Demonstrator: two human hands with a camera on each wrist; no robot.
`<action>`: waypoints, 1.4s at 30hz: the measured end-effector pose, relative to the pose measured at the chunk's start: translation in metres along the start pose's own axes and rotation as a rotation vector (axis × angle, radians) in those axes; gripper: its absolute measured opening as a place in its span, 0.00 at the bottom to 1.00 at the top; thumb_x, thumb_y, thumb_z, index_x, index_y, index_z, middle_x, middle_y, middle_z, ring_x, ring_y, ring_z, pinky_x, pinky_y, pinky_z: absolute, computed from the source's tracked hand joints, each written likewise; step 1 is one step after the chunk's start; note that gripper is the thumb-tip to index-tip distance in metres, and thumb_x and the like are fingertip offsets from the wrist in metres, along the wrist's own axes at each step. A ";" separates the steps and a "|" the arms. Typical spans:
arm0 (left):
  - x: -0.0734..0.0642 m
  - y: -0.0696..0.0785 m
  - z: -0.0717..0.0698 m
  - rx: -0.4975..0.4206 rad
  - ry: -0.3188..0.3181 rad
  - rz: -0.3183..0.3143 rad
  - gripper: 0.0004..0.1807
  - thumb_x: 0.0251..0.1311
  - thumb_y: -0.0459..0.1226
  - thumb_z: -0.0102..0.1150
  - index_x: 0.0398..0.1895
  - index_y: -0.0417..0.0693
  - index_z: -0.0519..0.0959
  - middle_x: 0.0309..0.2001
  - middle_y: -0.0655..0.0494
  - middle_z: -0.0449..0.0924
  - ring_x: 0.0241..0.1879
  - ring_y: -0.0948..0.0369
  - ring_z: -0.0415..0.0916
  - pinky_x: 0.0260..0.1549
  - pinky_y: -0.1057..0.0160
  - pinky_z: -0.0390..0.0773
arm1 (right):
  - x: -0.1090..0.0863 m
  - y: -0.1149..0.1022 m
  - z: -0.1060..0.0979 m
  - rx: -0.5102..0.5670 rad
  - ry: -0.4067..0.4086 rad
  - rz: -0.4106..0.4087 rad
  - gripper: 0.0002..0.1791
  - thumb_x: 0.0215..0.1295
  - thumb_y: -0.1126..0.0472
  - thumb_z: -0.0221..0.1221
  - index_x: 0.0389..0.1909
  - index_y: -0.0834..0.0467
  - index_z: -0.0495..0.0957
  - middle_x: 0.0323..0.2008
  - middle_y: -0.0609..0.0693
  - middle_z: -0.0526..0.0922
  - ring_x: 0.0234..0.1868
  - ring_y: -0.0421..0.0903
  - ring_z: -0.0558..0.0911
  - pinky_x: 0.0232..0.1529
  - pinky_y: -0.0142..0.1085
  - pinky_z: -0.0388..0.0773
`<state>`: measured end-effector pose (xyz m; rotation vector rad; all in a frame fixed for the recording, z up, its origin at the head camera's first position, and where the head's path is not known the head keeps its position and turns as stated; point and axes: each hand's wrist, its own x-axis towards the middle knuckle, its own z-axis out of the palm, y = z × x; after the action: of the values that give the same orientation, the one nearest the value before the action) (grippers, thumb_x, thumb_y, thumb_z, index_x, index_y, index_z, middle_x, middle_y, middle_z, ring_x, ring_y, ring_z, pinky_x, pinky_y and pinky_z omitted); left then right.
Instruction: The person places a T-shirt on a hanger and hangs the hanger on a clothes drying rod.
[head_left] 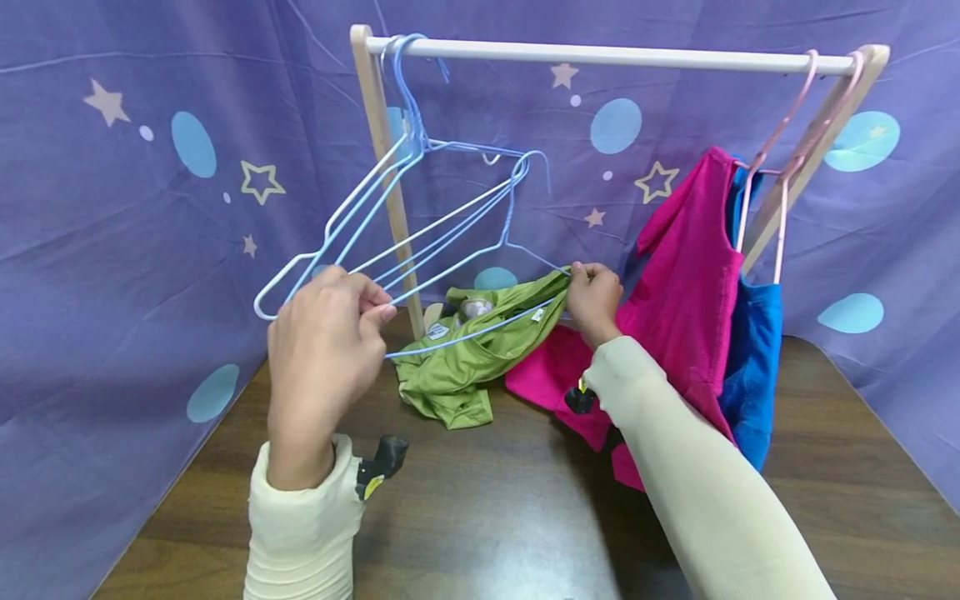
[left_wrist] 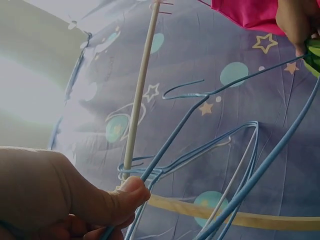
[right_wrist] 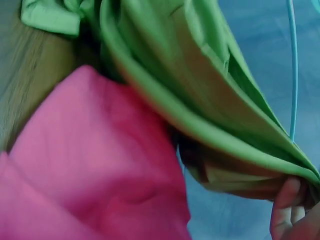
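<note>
My left hand (head_left: 326, 342) pinches one end of a light blue wire hanger (head_left: 505, 243) between thumb and fingers, in front of the rack. The hanger's other end reaches into the opening of a green garment (head_left: 465, 367), whose lower part lies crumpled on the table. At that opening my right hand (head_left: 594, 300) pinches the green cloth by the hanger's tip. In the left wrist view, the thumb presses on the hanger wire (left_wrist: 170, 138). Gathered green cloth (right_wrist: 200, 90) runs to the right fingertips in the right wrist view.
A clothes rack with a white bar (head_left: 600, 55) stands behind the hands. Several blue and white hangers (head_left: 408, 154) hang at its left end. On the right, a magenta garment (head_left: 686, 308) and a blue garment (head_left: 757, 358) hang from pink hangers (head_left: 783, 208), over the wooden table (head_left: 480, 517).
</note>
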<state>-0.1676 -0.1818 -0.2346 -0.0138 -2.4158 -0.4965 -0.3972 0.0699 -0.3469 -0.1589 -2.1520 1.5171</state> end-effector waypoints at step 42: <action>0.005 -0.008 0.000 -0.080 0.185 0.006 0.02 0.60 0.33 0.68 0.30 0.44 0.86 0.28 0.50 0.78 0.31 0.49 0.75 0.36 0.45 0.70 | 0.015 -0.026 -0.036 -0.131 -0.133 -0.697 0.14 0.69 0.65 0.64 0.52 0.67 0.84 0.51 0.62 0.86 0.56 0.59 0.83 0.63 0.49 0.72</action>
<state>-0.1731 -0.1894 -0.2342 -0.0093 -2.2141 -0.5656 -0.3885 0.0965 -0.3096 0.6044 -2.0829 0.9993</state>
